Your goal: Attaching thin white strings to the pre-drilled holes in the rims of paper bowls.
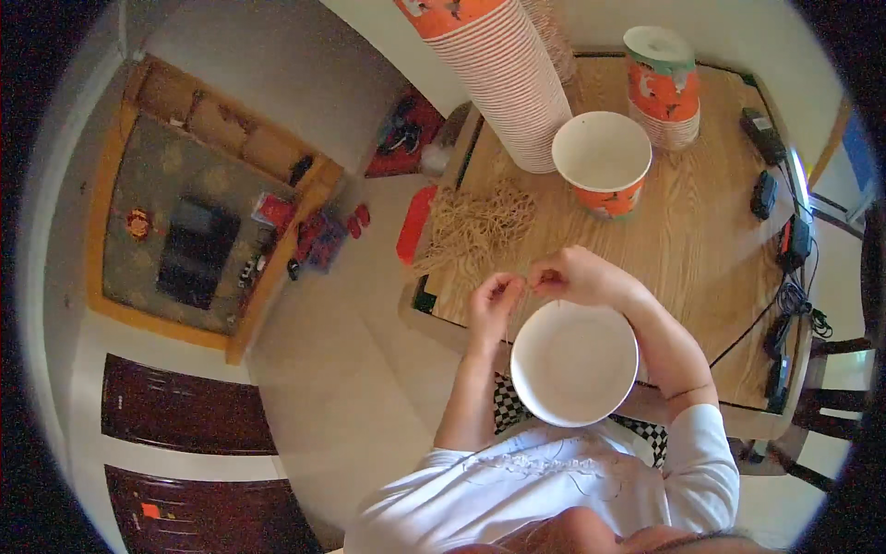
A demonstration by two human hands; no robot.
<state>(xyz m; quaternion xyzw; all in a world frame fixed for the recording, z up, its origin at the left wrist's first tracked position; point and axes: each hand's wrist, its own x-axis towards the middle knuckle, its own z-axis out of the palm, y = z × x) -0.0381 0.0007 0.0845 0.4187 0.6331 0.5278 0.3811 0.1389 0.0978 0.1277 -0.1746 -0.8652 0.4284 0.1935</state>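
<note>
My left hand (494,305) and my right hand (583,277) are close together just beyond the rim of a white paper bucket (574,365). That bucket sits at the table's near edge, in front of my body, its inside facing up. Both hands are closed in a pinch, fingertips almost meeting. Whatever lies between the fingertips is too thin and small to make out. Just past my left hand, a tangled pile of tan strings (480,222) lies on the wooden table (701,268).
An open orange-and-white paper bucket (602,157) stands beyond my hands. Behind it rise a tall leaning stack of nested buckets (508,88) and a shorter stack (663,88). Black chargers and cables (792,295) line the table's right edge. A red object (417,224) is by the left edge.
</note>
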